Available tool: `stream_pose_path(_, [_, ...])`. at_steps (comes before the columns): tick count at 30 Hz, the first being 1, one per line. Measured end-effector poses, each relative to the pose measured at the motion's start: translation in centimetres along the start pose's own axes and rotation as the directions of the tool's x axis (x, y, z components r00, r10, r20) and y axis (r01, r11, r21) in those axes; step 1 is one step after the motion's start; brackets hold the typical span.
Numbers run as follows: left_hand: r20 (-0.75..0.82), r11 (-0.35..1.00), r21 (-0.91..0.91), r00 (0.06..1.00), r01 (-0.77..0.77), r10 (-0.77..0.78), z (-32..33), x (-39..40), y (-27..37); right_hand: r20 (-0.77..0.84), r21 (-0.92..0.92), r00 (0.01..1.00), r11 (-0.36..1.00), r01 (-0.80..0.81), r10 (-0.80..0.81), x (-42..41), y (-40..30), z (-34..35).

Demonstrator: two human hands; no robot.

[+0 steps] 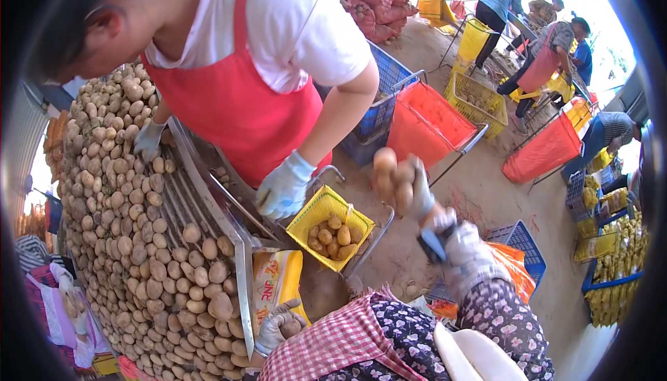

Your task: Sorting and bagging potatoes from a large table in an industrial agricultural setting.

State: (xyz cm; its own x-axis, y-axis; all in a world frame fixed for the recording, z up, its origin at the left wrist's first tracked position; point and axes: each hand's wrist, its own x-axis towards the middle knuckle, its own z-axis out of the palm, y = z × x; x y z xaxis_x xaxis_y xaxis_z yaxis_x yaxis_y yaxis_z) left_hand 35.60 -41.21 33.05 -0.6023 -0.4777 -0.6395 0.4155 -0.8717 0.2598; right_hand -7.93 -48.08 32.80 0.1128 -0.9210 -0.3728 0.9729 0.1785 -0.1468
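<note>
My right hand (423, 193), in a pale glove, is stretched out over the floor with several potatoes (394, 175) against its fingers. Motion blurs both the hand and the potatoes. Close to my checked apron, my gloved left hand (272, 330) has its fingers curled around one potato (291, 327). It is beside the metal rim (243, 287) of a slatted sorting table, where a large heap of potatoes (156, 271) lies. Between my hands and the co-worker, a yellow mesh bag (307, 222) hangs open on a metal frame, with potatoes (333, 239) inside.
A co-worker in a red apron (245, 115) leans over the table, gloved hand (285, 185) near the mesh bag. Behind stand a red bag (424, 120) on a frame and blue crates (380, 115). Another blue crate (521, 245) is at right. Other people work farther off.
</note>
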Motion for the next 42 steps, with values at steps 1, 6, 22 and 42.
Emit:
stream_pose_path(1, [0.004,1.0,0.0,1.0,0.001,-0.001,-0.2,0.4,-0.1,0.084,-0.007,0.995,0.998,0.06,-0.059,2.9,-4.0,2.2])
stream_pose_path(6, [-0.119,0.999,0.01,0.992,0.042,-0.04,-1.0,0.9,-0.4,-0.005,-0.278,0.931,0.895,0.349,-0.364,9.8,-10.7,7.1])
stream_pose_path(22, [-0.022,0.921,0.296,0.962,-0.254,0.272,2.2,6.5,1.0,-0.042,-0.755,0.969,0.643,0.129,-0.243,1.9,-5.3,0.7])
stream_pose_path(42, [-0.204,-0.189,0.926,0.854,0.327,0.479,-5.3,-2.8,-5.1,0.118,-0.211,0.794,0.796,-0.567,0.596,1.6,14.8,-0.1])
